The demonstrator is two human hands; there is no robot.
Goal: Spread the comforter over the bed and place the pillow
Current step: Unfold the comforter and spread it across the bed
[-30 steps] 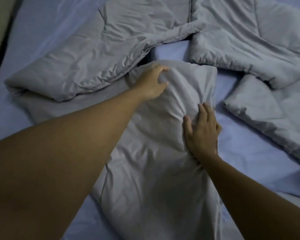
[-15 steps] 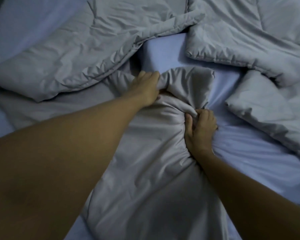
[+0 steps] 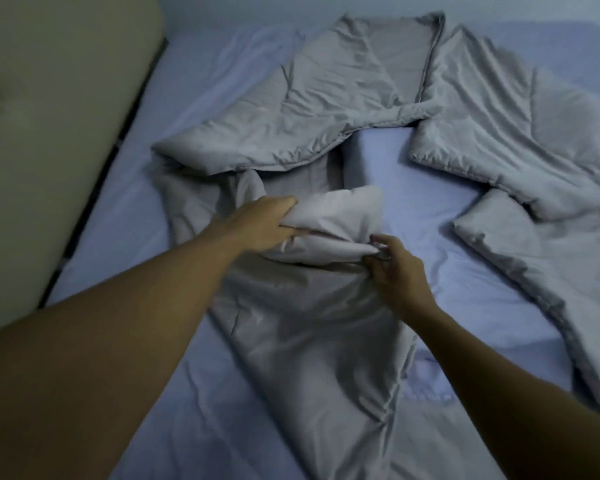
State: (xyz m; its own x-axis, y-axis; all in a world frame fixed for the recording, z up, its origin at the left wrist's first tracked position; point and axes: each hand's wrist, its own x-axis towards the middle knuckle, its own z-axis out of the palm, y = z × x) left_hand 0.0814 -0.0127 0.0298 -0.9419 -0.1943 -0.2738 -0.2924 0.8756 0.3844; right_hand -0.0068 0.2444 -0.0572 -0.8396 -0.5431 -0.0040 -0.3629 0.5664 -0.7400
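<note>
Both hands grip 1 bunched fold of the grey comforter (image 3: pixel 312 341) mid-bed. Left hand (image 3: pixel 260 225) clenched on the fold's left end, right hand (image 3: pixel 395 268) pinching its right corner, fold lifted slightly off the bed (image 3: pixel 430 209). Rest of comforter crumpled and folded over itself across the far and right side, blue sheet exposed between. Beige headboard (image 3: pixel 49 116) along the left edge. Pillow: can't pick it out.

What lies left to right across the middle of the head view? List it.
Beige headboard → bare blue sheet → left hand → bunched comforter end → right hand → folded comforter corner.
</note>
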